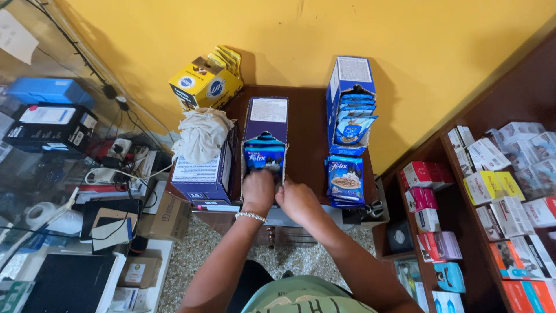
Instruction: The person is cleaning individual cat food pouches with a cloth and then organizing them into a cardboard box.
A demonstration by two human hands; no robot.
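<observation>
From the head camera, four open cardboard dispenser boxes stand on the dark wooden bench (307, 145): one yellow (204, 84), and three blue. The middle one, a tall dark-blue carton of pet-food pouches (265, 136), lies with its long axis running away from the person, open end facing them. Both arms reach forward. The left hand (258, 191), a beaded bracelet on its wrist, and the right hand (298, 201) press against the carton's open front, fingers curled; whether either grip closes on a pouch cannot be told.
</observation>
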